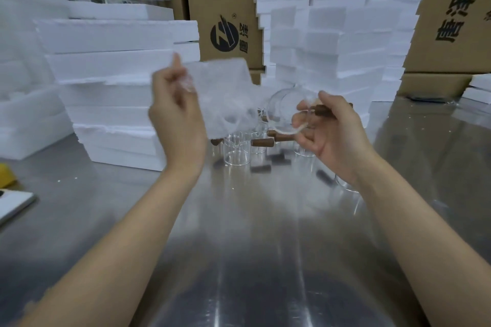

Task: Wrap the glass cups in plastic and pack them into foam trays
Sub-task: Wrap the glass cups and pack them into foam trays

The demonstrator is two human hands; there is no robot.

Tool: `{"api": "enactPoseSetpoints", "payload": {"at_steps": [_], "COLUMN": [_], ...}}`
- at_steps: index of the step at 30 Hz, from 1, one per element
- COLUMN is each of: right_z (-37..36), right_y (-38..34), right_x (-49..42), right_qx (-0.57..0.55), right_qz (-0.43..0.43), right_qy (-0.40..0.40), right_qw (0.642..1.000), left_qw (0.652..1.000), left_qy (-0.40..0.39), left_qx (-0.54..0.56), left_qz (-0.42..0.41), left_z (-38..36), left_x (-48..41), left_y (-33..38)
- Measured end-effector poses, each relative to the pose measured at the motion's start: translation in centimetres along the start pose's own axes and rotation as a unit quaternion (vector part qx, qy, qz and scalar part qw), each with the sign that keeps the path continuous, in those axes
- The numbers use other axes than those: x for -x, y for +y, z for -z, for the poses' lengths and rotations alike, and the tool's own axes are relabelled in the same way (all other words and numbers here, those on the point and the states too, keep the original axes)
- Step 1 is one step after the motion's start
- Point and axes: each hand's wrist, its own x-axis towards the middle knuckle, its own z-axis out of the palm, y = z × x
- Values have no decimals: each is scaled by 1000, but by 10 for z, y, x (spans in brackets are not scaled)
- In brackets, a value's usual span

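Here, at the upper left of the frame, white foam trays (119,37) sit in stacks; some seem to hold glass, but it is too blurry to be sure. Left of the middle, the left hand (176,117) is up, its fingers pinching a sheet of clear plastic (220,87). Right of the middle, the right hand (329,135) holds a glass cup (288,111) tipped on its side, fingers curled around its brown handle. Behind the hands, more glass cups (236,151) stand on the shiny table (239,247). More foam stacks (337,24) and cardboard boxes (220,8) fill the top.
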Motion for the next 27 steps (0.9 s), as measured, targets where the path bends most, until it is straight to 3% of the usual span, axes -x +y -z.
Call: {"api": "enactPoseSetpoints", "payload": {"at_steps": [3,7,10,14,19,23,27], "right_z": [3,3,-1,-1,-7,-15,-19], "right_y": [2,11,18,21,28,41,45], "right_x": [1,5,4,0,1,3,5], "right_qx": [92,203,223,129,183,163,99], "right_qz": [-27,-64,-47,-44,-44,6,-43], "right_qy": [-112,-229,-179,-92,-75,-27,-113], "right_qw": [989,950,957,986,979,986,988], "left_qw": [981,956,959,967,967,956,946], "left_qy": [-135,-192,-201,-190,-221,-286,-301], "left_qx": [-134,-209,-193,-169,-112,-61,-88], "left_qz": [-38,-80,-53,-12,62,27,-85], "left_z": [-1,-6,-9,-8,-12,-16,-20], "left_x": [16,25,24,19,23,35,49], "left_y": [-14,-11,-4,0,6,15,17]}}
